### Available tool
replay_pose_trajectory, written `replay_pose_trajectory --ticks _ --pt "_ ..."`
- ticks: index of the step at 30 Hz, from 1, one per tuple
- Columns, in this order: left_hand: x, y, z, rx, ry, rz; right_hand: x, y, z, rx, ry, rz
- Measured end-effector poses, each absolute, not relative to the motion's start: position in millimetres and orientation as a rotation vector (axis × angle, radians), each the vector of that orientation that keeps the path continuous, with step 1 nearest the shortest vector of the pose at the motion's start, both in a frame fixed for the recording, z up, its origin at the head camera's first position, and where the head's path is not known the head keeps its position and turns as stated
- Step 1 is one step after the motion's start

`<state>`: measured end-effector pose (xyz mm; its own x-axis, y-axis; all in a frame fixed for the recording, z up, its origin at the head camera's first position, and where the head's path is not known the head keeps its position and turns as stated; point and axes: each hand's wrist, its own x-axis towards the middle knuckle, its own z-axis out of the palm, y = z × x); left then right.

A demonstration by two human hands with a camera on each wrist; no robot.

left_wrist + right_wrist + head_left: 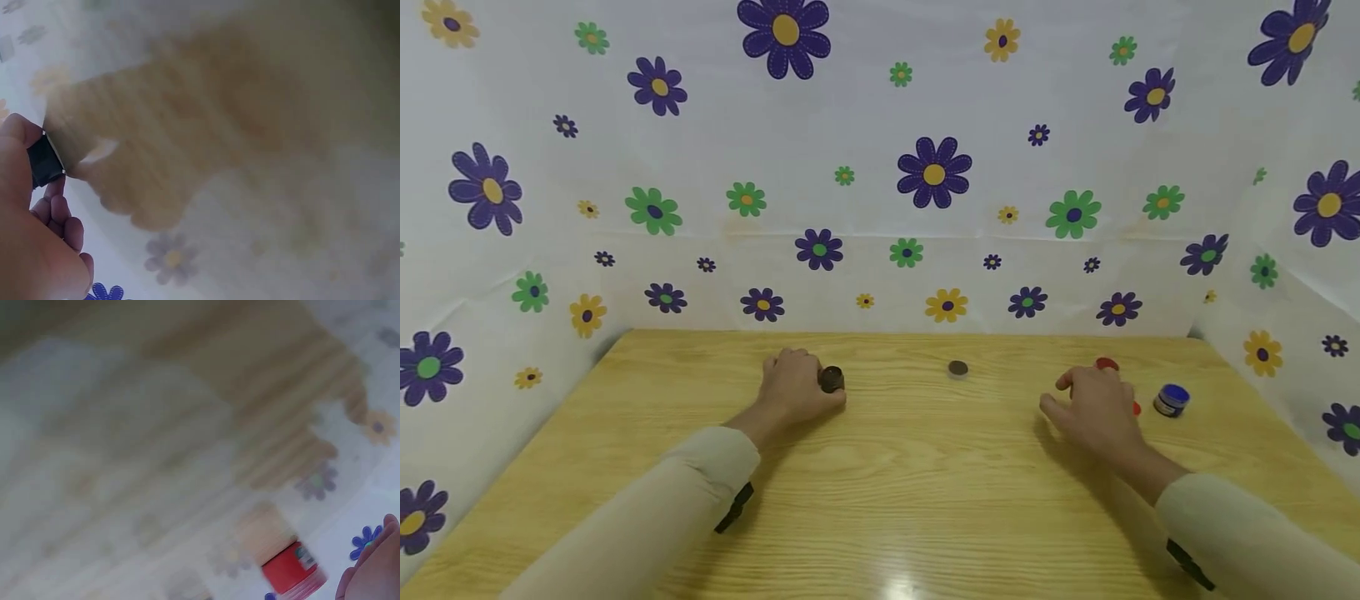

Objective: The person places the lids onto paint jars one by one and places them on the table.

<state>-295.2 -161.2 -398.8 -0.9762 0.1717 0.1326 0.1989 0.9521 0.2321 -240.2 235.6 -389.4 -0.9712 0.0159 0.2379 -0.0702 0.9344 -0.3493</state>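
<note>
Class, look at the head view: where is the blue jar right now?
The blue jar stands on the table at the far right, just right of the right hand and the red jar; nothing touches it.

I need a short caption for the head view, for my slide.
Left hand grips a dark pot; right hand rests near a red pot.

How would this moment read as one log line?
left hand: pinches dark jar | right hand: beside red jar | blue jar: untouched
</note>
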Motion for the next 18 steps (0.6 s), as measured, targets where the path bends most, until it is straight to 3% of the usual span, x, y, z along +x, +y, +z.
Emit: replay_pose_trajectory --ticks 11,18 --pt "-262.3 -179.2 -399.4 -0.345 -2.961 -0.38 -258.0 178.4 -388.8 0.094 -2.951 0.64" --pt "-228.0 -165.2 -397.1 -0.392 -2.963 -0.487 -269.8 144.3 -385.1 0.112 -2.988 0.69"
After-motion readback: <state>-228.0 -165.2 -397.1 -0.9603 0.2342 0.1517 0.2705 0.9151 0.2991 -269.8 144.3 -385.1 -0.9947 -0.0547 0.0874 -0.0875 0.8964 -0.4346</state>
